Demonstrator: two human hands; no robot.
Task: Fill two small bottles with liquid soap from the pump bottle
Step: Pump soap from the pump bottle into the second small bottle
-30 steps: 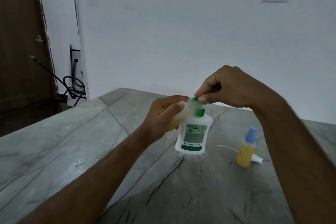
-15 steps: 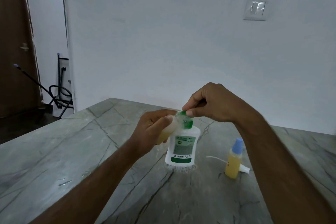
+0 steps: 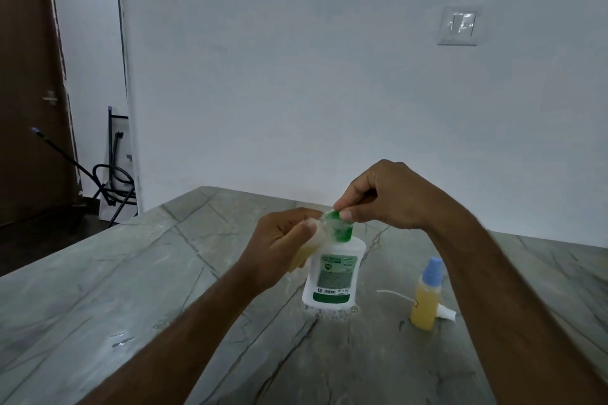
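Because the pump bottle (image 3: 333,270) stands upright on the stone table (image 3: 131,289) at centre and needs no steadying, your left hand (image 3: 279,246) is free to wrap its curled fingers around a small bottle (image 3: 304,253) of yellow soap and tilt its mouth up against the green pump head (image 3: 339,228) from nine o'clock, so the soap should land inside rather than on the table. Your right hand (image 3: 388,197) pinches that pump head from above, ready to press, while a second small bottle with a blue cap (image 3: 426,294) waits at three o'clock, looking already full, with a white pump tube (image 3: 421,301) lying beside it.
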